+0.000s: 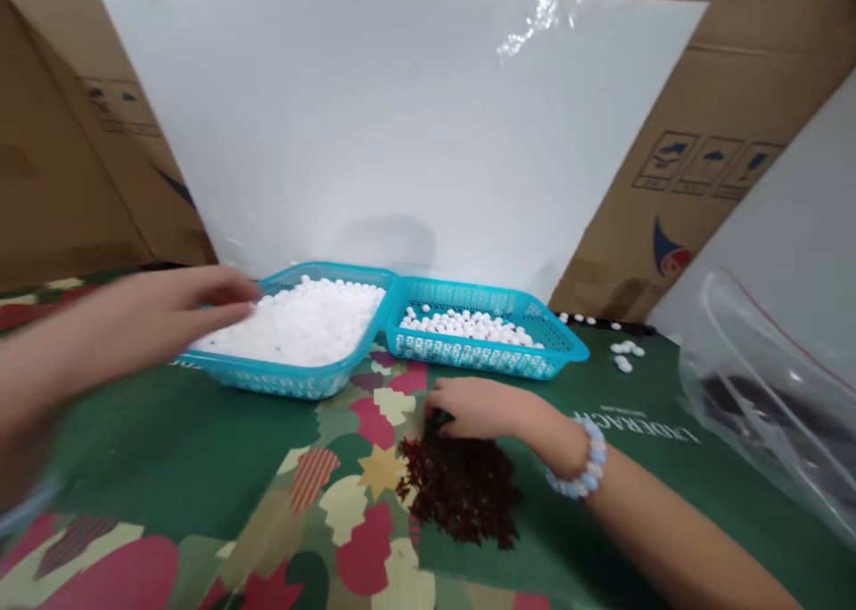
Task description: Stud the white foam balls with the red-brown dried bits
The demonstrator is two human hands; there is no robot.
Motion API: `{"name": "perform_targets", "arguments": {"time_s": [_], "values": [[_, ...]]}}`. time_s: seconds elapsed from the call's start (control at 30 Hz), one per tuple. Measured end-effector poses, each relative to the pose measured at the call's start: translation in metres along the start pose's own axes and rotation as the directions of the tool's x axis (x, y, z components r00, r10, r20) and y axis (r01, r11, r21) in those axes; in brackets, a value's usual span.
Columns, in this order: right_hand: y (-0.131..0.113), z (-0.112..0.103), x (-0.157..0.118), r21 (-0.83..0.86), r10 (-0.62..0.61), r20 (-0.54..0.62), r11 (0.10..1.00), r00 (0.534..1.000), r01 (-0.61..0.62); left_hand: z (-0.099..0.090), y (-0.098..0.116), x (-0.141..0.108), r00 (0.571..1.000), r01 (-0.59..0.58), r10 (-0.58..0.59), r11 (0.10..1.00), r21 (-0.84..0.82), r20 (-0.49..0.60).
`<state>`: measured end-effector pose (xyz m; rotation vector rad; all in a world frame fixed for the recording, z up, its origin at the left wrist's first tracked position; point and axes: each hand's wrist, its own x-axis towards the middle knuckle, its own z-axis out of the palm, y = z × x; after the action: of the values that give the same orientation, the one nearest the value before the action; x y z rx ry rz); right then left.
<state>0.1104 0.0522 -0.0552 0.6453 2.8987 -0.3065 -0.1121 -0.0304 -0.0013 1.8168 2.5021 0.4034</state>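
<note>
Two trays (401, 311): turquoise, side by side, holding white beads (300, 320).
Left hand (167, 311): grip spread, over the left tray's rim.
Right hand (478, 408): grip pinching at the dark red pile (465, 494), just before the trays.
Bag (769, 405): right of the trays.

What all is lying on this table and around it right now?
Baskets: two, turquoise, side by side at the table's middle.
White beads: many; left basket heaped, right basket thinly filled.
Loose beads: a few, white, right of the baskets.
Dark red pile: one, on the cloth, near side.
Tablecloth: one, green, patterned.
Plastic bag: one, clear, far right, dark contents.
White board: one, upright behind.
Cardboard boxes: brown, behind.
Bracelet: one, pale blue, right wrist.
Left hand: at left basket's rim.
Right hand: on the pile's far edge.
</note>
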Motion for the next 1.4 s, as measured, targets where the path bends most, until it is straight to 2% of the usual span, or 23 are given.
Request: {"name": "perform_targets", "arguments": {"time_s": [0.07,0.17,0.23,0.33,0.43,0.6,0.77,0.83,0.93,1.03,1.17,1.23,1.4], "values": [[0.001,0.001,0.004,-0.031,-0.063,0.016,0.998,0.998,0.063,-0.005,0.008,0.013,0.997,0.054,-0.058,0.994,0.094,0.047],[0.005,0.004,0.004,-0.033,-0.110,0.027,0.993,0.994,0.111,0.010,0.017,0.034,0.979,0.011,-0.045,0.985,0.170,0.200],[0.007,0.004,0.002,-0.018,-0.113,0.020,0.993,0.993,0.113,0.022,0.015,0.042,0.963,-0.008,-0.050,0.977,0.211,0.266],[0.008,0.000,-0.001,0.025,-0.097,-0.008,0.995,0.995,0.097,0.029,0.005,0.043,0.955,-0.027,-0.050,0.967,0.254,0.293],[0.007,-0.004,-0.004,0.073,-0.072,-0.044,0.994,0.996,0.075,0.026,-0.005,0.038,0.963,-0.025,-0.049,0.962,0.271,0.264],[0.002,-0.009,-0.011,0.108,-0.067,-0.084,0.991,0.994,0.076,0.019,-0.005,0.032,0.985,0.006,-0.046,0.973,0.231,0.167],[0.000,-0.007,-0.012,0.091,-0.064,-0.152,0.993,0.986,0.079,0.015,-0.013,0.032,0.999,0.045,-0.044,0.988,0.146,-0.013],[0.000,-0.004,-0.010,0.120,-0.038,-0.178,0.991,0.983,0.060,0.011,-0.020,0.029,0.989,0.089,-0.075,0.989,0.119,-0.124],[-0.002,0.000,-0.009,0.166,0.009,-0.191,0.986,0.982,0.023,0.001,-0.031,0.019,0.952,0.171,-0.147,0.983,0.066,-0.269],[-0.007,0.001,-0.012,0.168,0.023,-0.220,0.986,0.975,0.015,-0.013,-0.044,0.007,0.914,0.238,-0.219,0.971,0.013,-0.343],[-0.009,0.002,-0.015,0.192,-0.008,-0.256,0.980,0.967,0.058,-0.021,-0.057,-0.003,0.903,0.288,-0.279,0.957,-0.023,-0.326],[-0.008,0.004,-0.013,0.199,-0.004,-0.249,0.978,0.969,0.055,-0.017,-0.059,-0.002,0.918,0.279,-0.274,0.960,-0.025,-0.285],[-0.007,0.005,-0.006,0.129,0.030,-0.227,0.992,0.973,0.000,0.000,-0.052,0.017,0.973,0.171,-0.171,0.985,-0.013,-0.158]]}}
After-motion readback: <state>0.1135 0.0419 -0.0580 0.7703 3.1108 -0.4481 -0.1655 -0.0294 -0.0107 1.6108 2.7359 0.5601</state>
